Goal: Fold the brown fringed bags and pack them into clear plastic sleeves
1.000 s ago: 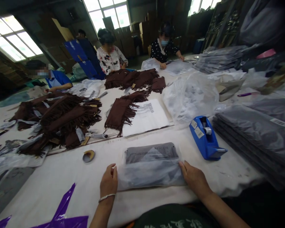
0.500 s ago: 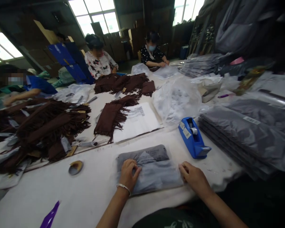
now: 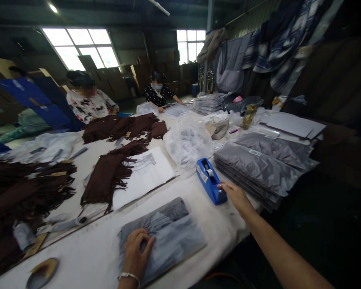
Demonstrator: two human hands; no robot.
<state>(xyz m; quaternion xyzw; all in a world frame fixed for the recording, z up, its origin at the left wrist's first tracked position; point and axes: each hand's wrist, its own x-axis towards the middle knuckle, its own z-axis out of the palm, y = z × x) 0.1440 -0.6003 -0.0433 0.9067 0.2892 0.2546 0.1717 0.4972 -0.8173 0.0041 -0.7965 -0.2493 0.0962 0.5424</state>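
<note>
A grey plastic-bagged garment packet (image 3: 171, 230) lies on the white table near me. My left hand (image 3: 136, 251) presses flat on its near left part, fingers spread, a bracelet on the wrist. My right hand (image 3: 234, 194) reaches out to the front end of the blue tape dispenser (image 3: 210, 180), fingertips at its cutter end. Whether those fingers pinch any tape I cannot make out.
A stack of grey bagged packets (image 3: 258, 168) sits right of the dispenser. Brown fringed garments (image 3: 108, 174) and a white sheet (image 3: 146, 172) lie further out, a crumpled clear bag (image 3: 188, 144) behind. A tape roll (image 3: 42, 273) lies near left. Two people work at the far side.
My right hand left the packet and reached right to the tape dispenser. My left hand moved onto the packet and stays pressed on it. The view swung right.
</note>
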